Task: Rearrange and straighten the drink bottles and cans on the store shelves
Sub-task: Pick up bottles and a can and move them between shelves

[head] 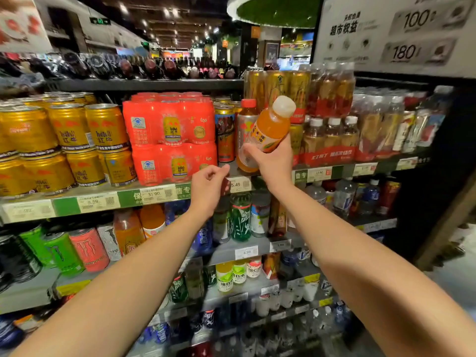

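Observation:
My right hand (pixel 272 161) grips the lower end of an orange drink bottle (pixel 273 124) with a white cap, tilted to the right in front of the upper shelf (pixel 278 173). Just behind it stands a second orange bottle with a red cap (pixel 245 130), upright on that shelf. My left hand (pixel 208 186) hovers at the shelf's front edge near a price tag (pixel 239 184), its fingers loosely curled and holding nothing. To the left stand red shrink-wrapped can packs (pixel 170 135) and gold cans (pixel 69 140).
Tall gold cans (pixel 277 88) and wrapped bottle packs (pixel 332 135) fill the shelf to the right. The shelves below hold green and red energy cans (pixel 72 249), green bottles (pixel 240 217) and several small bottles. A white sign (pixel 396 32) hangs at top right.

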Action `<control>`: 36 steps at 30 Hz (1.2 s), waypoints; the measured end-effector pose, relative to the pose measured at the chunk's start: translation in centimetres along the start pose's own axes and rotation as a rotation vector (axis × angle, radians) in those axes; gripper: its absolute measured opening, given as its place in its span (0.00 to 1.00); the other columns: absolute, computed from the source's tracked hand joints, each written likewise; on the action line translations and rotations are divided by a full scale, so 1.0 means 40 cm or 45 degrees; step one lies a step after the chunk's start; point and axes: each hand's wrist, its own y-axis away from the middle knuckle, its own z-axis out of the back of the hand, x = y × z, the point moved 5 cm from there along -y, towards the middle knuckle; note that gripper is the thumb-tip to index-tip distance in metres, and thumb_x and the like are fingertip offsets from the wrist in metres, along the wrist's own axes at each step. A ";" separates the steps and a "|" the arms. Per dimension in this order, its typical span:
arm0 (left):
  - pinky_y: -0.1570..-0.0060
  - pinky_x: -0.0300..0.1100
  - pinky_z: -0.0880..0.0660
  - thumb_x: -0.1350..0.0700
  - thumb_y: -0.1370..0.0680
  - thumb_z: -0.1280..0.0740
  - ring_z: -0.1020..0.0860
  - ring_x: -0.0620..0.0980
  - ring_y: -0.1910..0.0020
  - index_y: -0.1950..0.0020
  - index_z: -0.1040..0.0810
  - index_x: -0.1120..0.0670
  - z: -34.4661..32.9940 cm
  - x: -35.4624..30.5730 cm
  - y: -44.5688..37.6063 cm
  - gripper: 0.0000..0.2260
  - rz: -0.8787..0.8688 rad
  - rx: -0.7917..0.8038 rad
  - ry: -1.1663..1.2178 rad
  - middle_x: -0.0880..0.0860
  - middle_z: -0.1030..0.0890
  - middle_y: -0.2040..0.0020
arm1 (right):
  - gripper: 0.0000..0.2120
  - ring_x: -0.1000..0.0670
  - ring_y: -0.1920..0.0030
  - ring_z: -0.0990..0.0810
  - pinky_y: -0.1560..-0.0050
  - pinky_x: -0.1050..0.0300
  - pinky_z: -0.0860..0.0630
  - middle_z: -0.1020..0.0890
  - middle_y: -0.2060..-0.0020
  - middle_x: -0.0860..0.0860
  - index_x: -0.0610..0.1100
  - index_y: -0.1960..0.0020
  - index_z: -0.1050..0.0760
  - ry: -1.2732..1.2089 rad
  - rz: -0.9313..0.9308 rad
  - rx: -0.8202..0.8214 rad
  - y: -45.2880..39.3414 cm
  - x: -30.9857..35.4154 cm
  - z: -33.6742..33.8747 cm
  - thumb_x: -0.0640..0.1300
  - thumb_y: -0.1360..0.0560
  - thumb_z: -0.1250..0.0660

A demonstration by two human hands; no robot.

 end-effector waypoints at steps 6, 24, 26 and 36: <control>0.73 0.37 0.29 0.58 0.20 0.31 0.25 0.46 0.73 0.59 0.20 0.58 -0.058 0.086 0.066 0.09 0.171 0.126 0.100 0.53 0.21 0.70 | 0.34 0.60 0.41 0.22 0.39 0.59 0.25 0.21 0.42 0.60 0.55 0.35 0.32 0.074 -0.015 0.055 0.073 -0.039 0.110 0.50 0.36 0.19; 0.63 0.39 0.28 0.59 0.22 0.29 0.25 0.41 0.69 0.58 0.18 0.52 -0.560 0.228 0.197 0.05 0.172 0.485 -0.087 0.50 0.21 0.66 | 0.32 0.54 0.47 0.22 0.41 0.57 0.28 0.22 0.49 0.59 0.57 0.38 0.35 0.124 -0.507 -0.336 0.132 -0.408 0.601 0.46 0.33 0.20; 0.62 0.35 0.29 0.60 0.22 0.29 0.25 0.40 0.68 0.50 0.16 0.54 -0.655 0.243 0.206 0.03 0.123 0.502 -0.119 0.50 0.21 0.64 | 0.29 0.57 0.53 0.22 0.46 0.59 0.28 0.23 0.52 0.60 0.56 0.41 0.34 0.101 -0.539 -0.342 0.105 -0.468 0.673 0.44 0.32 0.20; 0.43 0.41 0.25 0.57 0.23 0.29 0.21 0.50 0.45 0.33 0.22 0.55 -1.083 0.364 0.176 0.18 0.052 0.364 -0.566 0.53 0.19 0.43 | 0.28 0.52 0.51 0.16 0.45 0.46 0.19 0.15 0.53 0.55 0.50 0.43 0.24 0.188 -0.665 -0.005 -0.092 -0.757 0.997 0.54 0.40 0.21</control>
